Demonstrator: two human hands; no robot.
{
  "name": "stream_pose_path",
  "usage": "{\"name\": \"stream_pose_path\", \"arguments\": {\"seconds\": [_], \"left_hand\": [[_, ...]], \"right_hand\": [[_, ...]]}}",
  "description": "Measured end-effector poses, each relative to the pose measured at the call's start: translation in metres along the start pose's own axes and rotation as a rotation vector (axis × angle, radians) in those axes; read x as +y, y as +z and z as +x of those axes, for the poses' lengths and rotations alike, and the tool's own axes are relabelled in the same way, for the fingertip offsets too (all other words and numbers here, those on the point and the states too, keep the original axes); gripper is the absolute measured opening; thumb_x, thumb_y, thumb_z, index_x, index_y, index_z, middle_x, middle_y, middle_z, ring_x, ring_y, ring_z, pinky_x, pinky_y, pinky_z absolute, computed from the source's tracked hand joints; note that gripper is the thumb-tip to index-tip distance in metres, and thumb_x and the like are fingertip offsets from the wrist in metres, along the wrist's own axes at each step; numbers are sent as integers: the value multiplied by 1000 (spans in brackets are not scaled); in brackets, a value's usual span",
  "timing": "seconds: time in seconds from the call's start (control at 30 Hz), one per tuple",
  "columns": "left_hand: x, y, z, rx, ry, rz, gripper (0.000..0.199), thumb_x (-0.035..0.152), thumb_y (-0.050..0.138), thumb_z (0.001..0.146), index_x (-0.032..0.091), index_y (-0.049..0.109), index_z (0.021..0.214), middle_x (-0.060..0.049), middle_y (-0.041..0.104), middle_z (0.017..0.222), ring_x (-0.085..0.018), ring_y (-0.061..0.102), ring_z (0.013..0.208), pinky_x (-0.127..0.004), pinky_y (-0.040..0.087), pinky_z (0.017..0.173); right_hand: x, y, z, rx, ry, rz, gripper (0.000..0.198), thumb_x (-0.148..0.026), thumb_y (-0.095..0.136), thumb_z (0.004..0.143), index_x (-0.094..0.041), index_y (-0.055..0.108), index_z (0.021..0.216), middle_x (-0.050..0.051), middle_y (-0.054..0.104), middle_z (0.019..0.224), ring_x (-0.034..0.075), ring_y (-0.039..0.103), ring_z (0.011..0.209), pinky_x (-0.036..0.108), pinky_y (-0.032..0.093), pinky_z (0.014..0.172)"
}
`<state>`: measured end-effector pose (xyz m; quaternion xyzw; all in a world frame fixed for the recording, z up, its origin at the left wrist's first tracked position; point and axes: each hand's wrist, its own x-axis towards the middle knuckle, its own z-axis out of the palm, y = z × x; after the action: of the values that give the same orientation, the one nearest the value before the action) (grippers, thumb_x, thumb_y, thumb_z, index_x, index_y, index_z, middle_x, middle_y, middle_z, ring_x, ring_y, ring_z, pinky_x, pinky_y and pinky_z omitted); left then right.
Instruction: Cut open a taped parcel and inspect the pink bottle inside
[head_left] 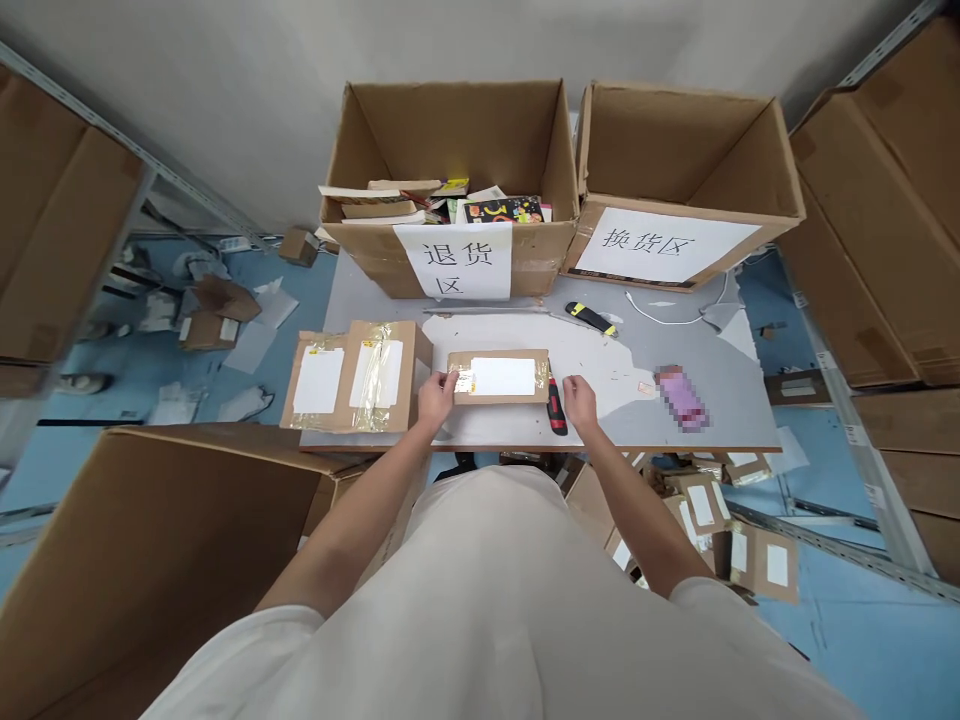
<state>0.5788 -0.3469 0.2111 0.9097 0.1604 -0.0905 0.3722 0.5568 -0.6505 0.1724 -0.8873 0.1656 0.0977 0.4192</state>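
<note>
White shirt (495, 590) nearest, small carton (499, 377) at the left hand (436, 398)

The small carton lies on the grey table (727, 425), in front of the middle of the body. It is closed, with a white label on the top and shiny tape at both ends, so its content cannot be seen. Close to its right end rests a red-and-black cutter (556, 408). On the left side, two taped cartons (381, 375) stand next to each other, also closed and labelled.

Farther back are two big open boxes. The book box (536, 262), whose paper sign says 退货区, contains books (502, 209) in a loose heap. The neighbouring box (675, 145), with the sign 换货区, shows its inner walls; its bottom I cannot see. At the lower left, one very large box (187, 540) is open too, and its inside is in shadow.

Both forearms reach forward from the body. The left hand clamps the left end of the small carton, with the thumb on top and the other fingers partly hidden. The right hand (581, 400) is curled with fingers together, just beside the cutter and apart from the carton; whether it encloses something thin, I cannot tell.
</note>
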Motion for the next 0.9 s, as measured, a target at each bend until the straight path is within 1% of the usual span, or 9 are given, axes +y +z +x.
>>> {"name": "stream_pose_path", "arguments": {"seconds": [0.1, 0.2, 0.33, 0.4, 0.57, 0.67, 0.73, 0.83, 0.9], "left_hand": [[2, 3, -13, 57, 3, -12, 50, 48, 34, 93, 9, 59, 113, -21, 62, 113, -32, 58, 107, -43, 43, 94], [1, 10, -42, 148, 180, 44, 59, 44, 44, 90, 5, 42, 134, -26, 43, 137, -35, 39, 131, -49, 31, 108], [-2, 21, -78, -82, 566, 174, 57, 40, 54, 86, 15, 45, 136, -20, 35, 147, -35, 28, 140, -52, 24, 113], [-1, 24, -84, -160, 647, 214, 56, 37, 55, 86, 18, 44, 137, -18, 34, 150, -35, 25, 142, -54, 23, 113], [5, 24, -66, -123, 722, 222, 53, 35, 53, 88, 16, 45, 136, -19, 34, 150, -34, 21, 144, -57, 20, 115], [4, 27, -50, -149, 777, 170, 43, 31, 48, 91, 17, 50, 131, -17, 43, 146, -30, 27, 143, -55, 22, 115], [0, 32, -42, -177, 783, 113, 36, 25, 42, 94, 18, 54, 127, -15, 48, 142, -27, 32, 141, -53, 25, 115], [-8, 39, -36, -211, 775, 48, 38, 16, 32, 95, 20, 56, 124, -13, 53, 138, -23, 36, 139, -51, 28, 114], [-11, 42, -35, -216, 776, 42, 40, 14, 29, 95, 20, 56, 125, -12, 53, 139, -22, 36, 139, -50, 29, 115]], "right_hand": [[19, 10, -14, -11, 41, -82, 51, -46, 62, 73, -18, 53, 114, 15, 54, 118, 30, 52, 111, 44, 43, 94], [24, 27, -15, -62, 102, -223, 68, -44, 74, 62, -21, 49, 121, 15, 51, 121, 34, 50, 115, 47, 44, 92], [21, 38, -4, -58, 159, -258, 70, -33, 69, 65, -18, 45, 129, 21, 51, 122, 39, 55, 109, 55, 45, 88], [20, 34, 3, -68, 149, -203, 67, -27, 67, 64, -17, 47, 127, 19, 56, 117, 37, 58, 105, 55, 45, 88], [19, -12, 9, -14, 141, -91, 56, -30, 49, 77, -15, 44, 130, 14, 63, 105, 27, 64, 87, 44, 53, 78], [-3, -50, 6, 1, -20, 48, 61, -34, 43, 83, -17, 35, 141, 13, 61, 114, 22, 63, 79, 40, 56, 68], [-31, -67, 3, -110, -233, 57, 66, -35, 46, 85, -22, 28, 147, 12, 58, 122, 22, 63, 81, 41, 56, 72], [-83, -71, 0, -395, -547, -209, 66, -27, 46, 88, -29, 24, 151, 8, 55, 131, 25, 61, 100, 43, 51, 86], [-113, -59, 1, -556, -696, -440, 64, -19, 42, 89, -33, 27, 150, 5, 56, 130, 26, 59, 105, 39, 51, 84]]}}
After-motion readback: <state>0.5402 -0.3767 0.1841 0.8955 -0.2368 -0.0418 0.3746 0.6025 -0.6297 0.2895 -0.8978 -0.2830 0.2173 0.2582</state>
